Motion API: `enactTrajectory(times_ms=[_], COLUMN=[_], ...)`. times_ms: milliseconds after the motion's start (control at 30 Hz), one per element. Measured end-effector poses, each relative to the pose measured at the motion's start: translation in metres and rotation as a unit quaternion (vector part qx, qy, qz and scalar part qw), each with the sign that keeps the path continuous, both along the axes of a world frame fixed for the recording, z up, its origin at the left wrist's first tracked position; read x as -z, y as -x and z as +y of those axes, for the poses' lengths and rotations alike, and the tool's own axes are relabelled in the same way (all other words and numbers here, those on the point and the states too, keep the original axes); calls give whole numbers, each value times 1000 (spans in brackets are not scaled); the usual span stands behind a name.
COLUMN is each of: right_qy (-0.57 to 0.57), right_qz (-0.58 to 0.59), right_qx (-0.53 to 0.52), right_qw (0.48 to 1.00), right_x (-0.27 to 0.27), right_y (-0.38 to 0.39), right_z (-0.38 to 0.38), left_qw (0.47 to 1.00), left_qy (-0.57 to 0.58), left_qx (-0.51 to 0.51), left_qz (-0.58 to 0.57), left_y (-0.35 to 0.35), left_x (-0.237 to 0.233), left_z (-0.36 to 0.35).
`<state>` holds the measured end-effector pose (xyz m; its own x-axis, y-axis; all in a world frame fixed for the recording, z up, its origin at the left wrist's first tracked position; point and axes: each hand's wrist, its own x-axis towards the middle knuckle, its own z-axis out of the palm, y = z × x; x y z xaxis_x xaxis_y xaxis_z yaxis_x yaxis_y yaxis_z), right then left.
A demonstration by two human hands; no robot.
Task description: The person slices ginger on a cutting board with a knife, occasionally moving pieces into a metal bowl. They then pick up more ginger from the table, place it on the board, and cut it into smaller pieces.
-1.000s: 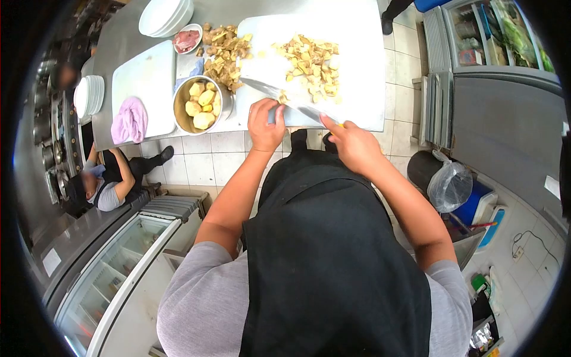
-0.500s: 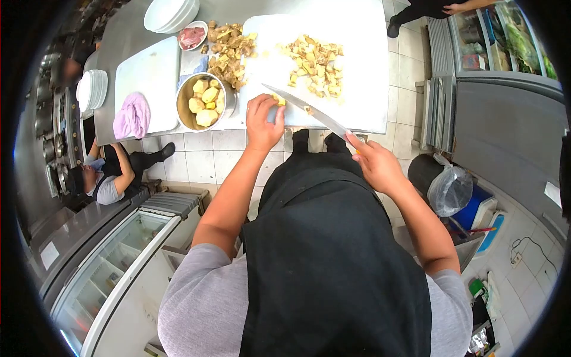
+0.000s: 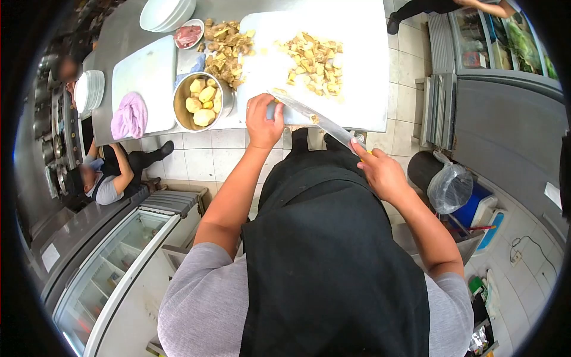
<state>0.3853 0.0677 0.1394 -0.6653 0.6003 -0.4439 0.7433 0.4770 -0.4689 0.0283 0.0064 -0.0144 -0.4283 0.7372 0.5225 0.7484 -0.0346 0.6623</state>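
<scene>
Left hand point(image 3: 263, 122) curled, pinning a potato piece point(image 3: 273, 103) at the near edge of the white cutting board point(image 3: 360, 95); right hand point(image 3: 380, 172) fisted on the knife point(image 3: 309, 115) handle. Since half a second ago the right hand has pulled back a little and the blade sits closer to the left fingers. The piece is mostly hidden under the fingers; of the handle only a bit of yellow shows. Cut chunks point(image 3: 312, 56) lie mid-board, peels point(image 3: 226, 50) beside them. Metal pot point(image 3: 176, 106) holds peeled potatoes point(image 3: 202, 101); small bowl point(image 3: 197, 27) holds raw meat point(image 3: 186, 38)

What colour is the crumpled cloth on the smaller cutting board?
The cloth is pale pinkish-purple, seen in the head view.
</scene>
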Motion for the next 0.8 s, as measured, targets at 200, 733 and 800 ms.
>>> enactTrajectory(times_ms=[200,733,800], right_qy=[2,16,14], right_qz=[-2,-43,-46], right_qx=[4,-13,-15], right_qw=[1000,999,999], right_x=[22,-31,-31], right_y=[24,36,32], right_z=[6,32,32], left_qw=[1000,1000,999], left_qy=[13,5,5], left_qx=[-3,28,35], left_qz=[3,-10,3], left_y=[2,5,6], left_x=[2,-2,-2], left_z=[2,-4,-5])
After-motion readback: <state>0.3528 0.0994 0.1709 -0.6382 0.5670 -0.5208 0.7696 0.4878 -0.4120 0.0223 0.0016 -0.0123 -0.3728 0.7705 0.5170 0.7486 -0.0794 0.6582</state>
